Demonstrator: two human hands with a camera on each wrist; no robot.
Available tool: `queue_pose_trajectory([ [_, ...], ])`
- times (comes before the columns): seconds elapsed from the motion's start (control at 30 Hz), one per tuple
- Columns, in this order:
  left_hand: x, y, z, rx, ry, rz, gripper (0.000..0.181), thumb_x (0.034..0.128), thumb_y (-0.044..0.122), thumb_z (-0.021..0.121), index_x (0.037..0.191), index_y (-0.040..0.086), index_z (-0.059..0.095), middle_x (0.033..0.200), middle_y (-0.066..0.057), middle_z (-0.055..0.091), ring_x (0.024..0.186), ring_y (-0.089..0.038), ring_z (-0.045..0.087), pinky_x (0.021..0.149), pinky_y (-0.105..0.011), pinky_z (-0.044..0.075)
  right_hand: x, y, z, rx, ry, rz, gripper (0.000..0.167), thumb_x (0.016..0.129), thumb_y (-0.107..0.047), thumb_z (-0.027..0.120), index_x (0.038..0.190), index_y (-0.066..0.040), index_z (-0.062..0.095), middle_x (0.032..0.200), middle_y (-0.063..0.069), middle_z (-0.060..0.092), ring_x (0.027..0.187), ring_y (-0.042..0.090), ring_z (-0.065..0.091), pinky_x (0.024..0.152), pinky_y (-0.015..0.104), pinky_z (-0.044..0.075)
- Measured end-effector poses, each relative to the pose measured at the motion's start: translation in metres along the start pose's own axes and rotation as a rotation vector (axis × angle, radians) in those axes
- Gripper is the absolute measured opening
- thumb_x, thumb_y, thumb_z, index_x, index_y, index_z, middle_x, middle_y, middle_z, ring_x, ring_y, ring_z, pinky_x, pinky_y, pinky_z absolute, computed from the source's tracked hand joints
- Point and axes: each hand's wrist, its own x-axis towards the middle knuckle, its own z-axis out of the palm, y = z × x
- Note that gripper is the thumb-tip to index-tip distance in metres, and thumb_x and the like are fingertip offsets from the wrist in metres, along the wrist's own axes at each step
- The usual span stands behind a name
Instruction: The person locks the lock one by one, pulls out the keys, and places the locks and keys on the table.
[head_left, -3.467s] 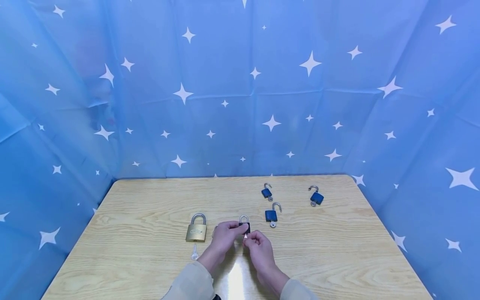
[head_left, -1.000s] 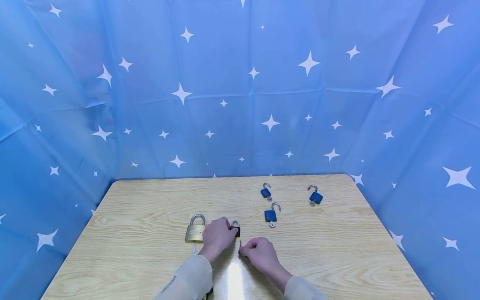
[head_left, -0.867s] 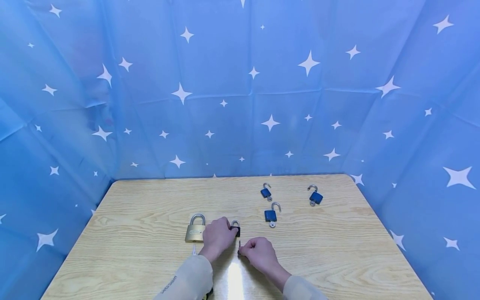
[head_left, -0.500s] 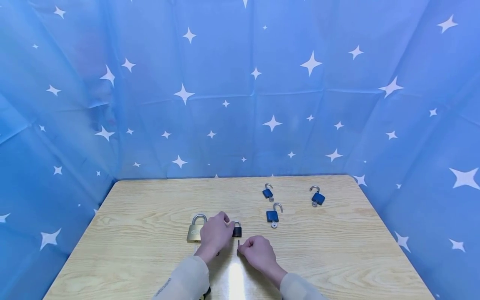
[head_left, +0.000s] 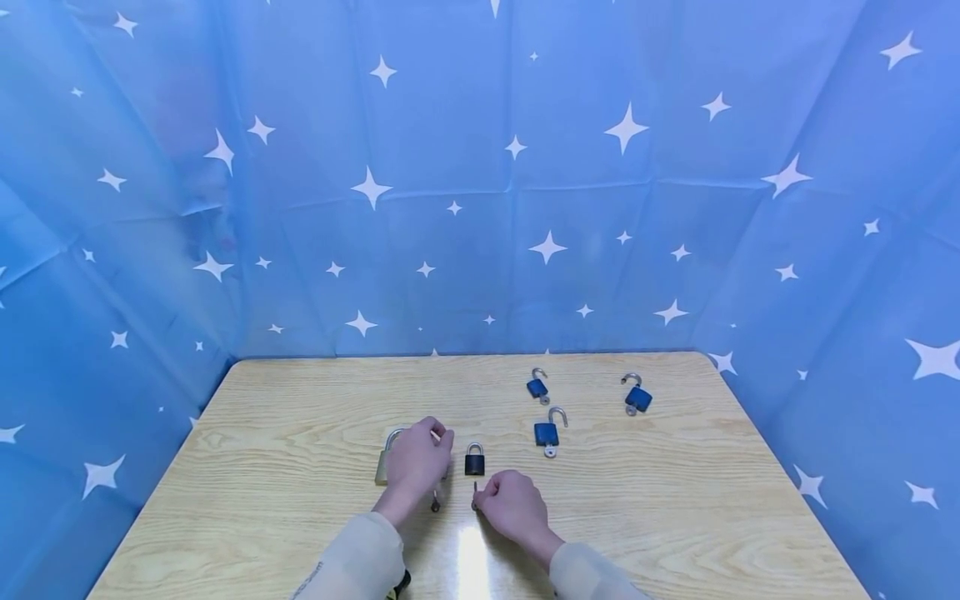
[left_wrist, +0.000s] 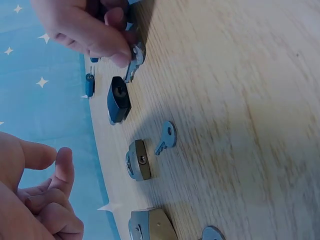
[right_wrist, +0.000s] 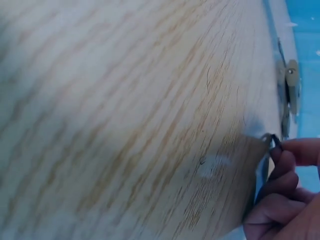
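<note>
My right hand (head_left: 516,504) pinches a small metal key (left_wrist: 135,62) between thumb and fingertips, low over the table. Just beyond that key, a black padlock (head_left: 475,463) lies with its shackle closed. To its left hovers my left hand (head_left: 416,458), fingers loosely bent and holding nothing. In the left wrist view, a small brass padlock (left_wrist: 138,162) with a loose key (left_wrist: 167,136) in front of it is nearest to this hand. A large brass padlock (head_left: 382,468) sits partly hidden behind the left hand, its own key (left_wrist: 213,233) near it.
Several blue padlocks lie to the right with shackles raised and keys in them: a near one (head_left: 547,434), a far one (head_left: 537,388) and a rightmost one (head_left: 639,399). The wooden table (head_left: 675,500) meets a starry blue curtain (head_left: 480,167) at its back and sides.
The right hand has drawn the key out of the black padlock and holds it nearer the table's front. My left hand has let go of that padlock, now lying slightly left, and moved left.
</note>
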Motion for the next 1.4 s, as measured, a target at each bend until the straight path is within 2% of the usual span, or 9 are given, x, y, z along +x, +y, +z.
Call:
queue_pose_trajectory([
  [0.63,-0.002,-0.002,0.001,-0.012,-0.007,-0.01,0.018,0.0939,0.034,0.058,0.091,0.019,0.067,0.06,0.006,0.059,0.052,-0.013,0.051,0.048,-0.029,0.034,-0.001,0.002,0.003,-0.075,0.026,-0.006,0.025,0.081,-0.03,0.07,0.062,-0.018,0.058,0.06,-0.005,0.055,0.056,0.014,0.049,0.05,0.03,0.036],
  [0.87,-0.001,0.0,0.005,-0.014,-0.003,0.004,0.018,0.0926,0.035,0.06,0.092,0.019,0.068,0.059,0.006,0.057,0.051,-0.013,0.049,0.048,-0.029,0.034,-0.002,0.003,0.0,-0.059,0.038,-0.036,0.024,0.082,-0.027,0.069,0.063,-0.017,0.058,0.061,-0.005,0.055,0.055,0.013,0.049,0.05,0.029,0.036],
  [1.0,0.0,0.004,0.01,-0.022,-0.023,0.009,0.018,0.0921,0.034,0.059,0.091,0.018,0.067,0.055,0.005,0.054,0.046,-0.013,0.048,0.044,-0.029,0.033,-0.004,0.006,-0.01,-0.026,0.044,-0.057,0.022,0.083,-0.025,0.071,0.065,-0.017,0.061,0.063,-0.006,0.058,0.055,0.011,0.049,0.05,0.028,0.036],
  [1.2,-0.001,0.016,0.019,-0.032,-0.057,0.031,0.016,0.0918,0.033,0.06,0.089,0.018,0.066,0.057,0.005,0.055,0.046,-0.013,0.048,0.044,-0.029,0.034,-0.001,0.015,-0.036,0.012,0.033,-0.072,0.018,0.086,-0.023,0.069,0.071,-0.015,0.063,0.062,-0.005,0.06,0.052,0.01,0.051,0.05,0.027,0.039],
  [1.33,-0.002,0.027,0.027,-0.032,-0.078,0.046,0.016,0.0923,0.032,0.06,0.088,0.018,0.065,0.058,0.005,0.055,0.047,-0.014,0.048,0.044,-0.029,0.035,0.005,0.024,-0.056,0.031,0.024,-0.037,0.014,0.088,-0.023,0.067,0.077,-0.015,0.064,0.06,-0.003,0.06,0.046,0.011,0.053,0.048,0.028,0.042],
  [1.4,-0.003,0.034,0.032,-0.026,-0.084,0.058,0.016,0.0924,0.032,0.06,0.087,0.018,0.065,0.058,0.005,0.055,0.048,-0.014,0.048,0.044,-0.03,0.034,0.008,0.029,-0.066,0.024,0.045,-0.021,0.014,0.088,-0.023,0.066,0.078,-0.015,0.065,0.061,-0.003,0.061,0.046,0.011,0.053,0.048,0.028,0.041],
])
